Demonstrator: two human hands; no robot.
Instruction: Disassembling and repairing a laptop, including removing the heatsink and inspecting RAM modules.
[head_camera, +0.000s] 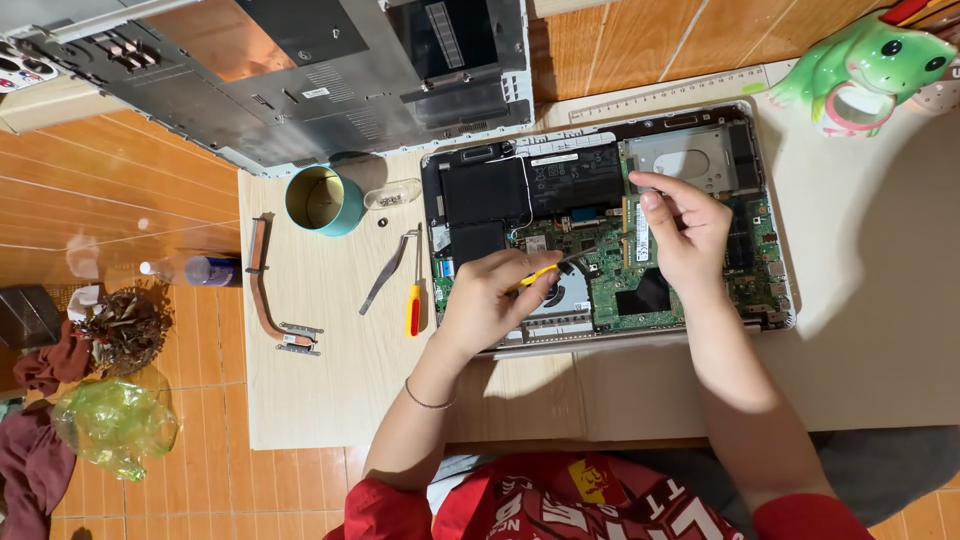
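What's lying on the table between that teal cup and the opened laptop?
In the head view, between the teal cup and the opened laptop lie a clear capsule-shaped piece, a small dark round part, metal tweezers and a red-and-yellow screwdriver.

Opened laptop chassis (610, 215) on a light wooden table (330, 390), both hands over the green motherboard (620, 275).

Left hand (490, 300) grips a yellow-handled tool (545, 272) above the cooling fan (565, 290); right hand (685, 230) pinches near the memory slot. To the left lie a red-and-yellow screwdriver (414, 295), tweezers (385, 275), teal cup (322, 200) and copper heat pipe (265, 285).
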